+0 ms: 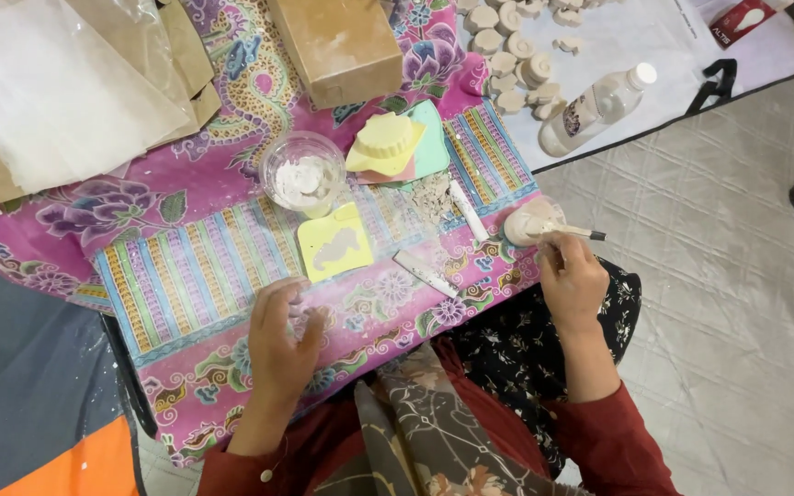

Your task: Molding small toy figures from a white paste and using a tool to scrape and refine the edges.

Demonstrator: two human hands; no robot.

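So the thing being worked on is a small round cup of pale paste, sitting right at the far edge of the surface, just above the right hand. That hand's grip is pinched together on a thin stick, whose long axis runs nearly level, dark tip pointing out to the right and the other end over the cup, so the cup lies just ahead and a touch left of the grip. The right wrist is bent up from the lap, forearm coming in from below. The left hand is way farther off, resting on the patterned cloth with fingers loosely curled; can't tell if it's holding anything. Just ahead of that hand is a yellow mold with a seahorse-shaped hollow, then a clear bowl of white powder beyond. Between the two hands lie two white sticks, both angled diagonally. A plastic bottle lies well beyond the right grip.
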